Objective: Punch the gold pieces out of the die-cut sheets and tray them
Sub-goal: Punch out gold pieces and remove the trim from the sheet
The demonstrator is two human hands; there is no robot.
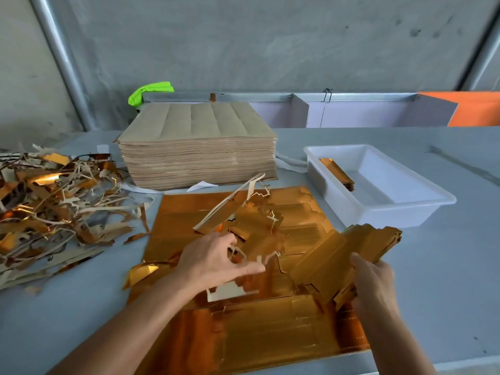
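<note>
Grey table [446,266], shiny gold pcs [349,255], white tray [378,209]

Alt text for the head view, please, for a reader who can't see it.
The right hand holds a stack of punched gold pieces while the left hand pulls scrap trim off gold die-cut sheets. A white tray sits right, a scrap pile left.

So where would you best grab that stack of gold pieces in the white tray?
Probably across its long sides, coming from above. The gold stack lies flat along the left wall of the tray, so the wall side is tight. The bare floor on its right leaves fingers room to get under.
</note>
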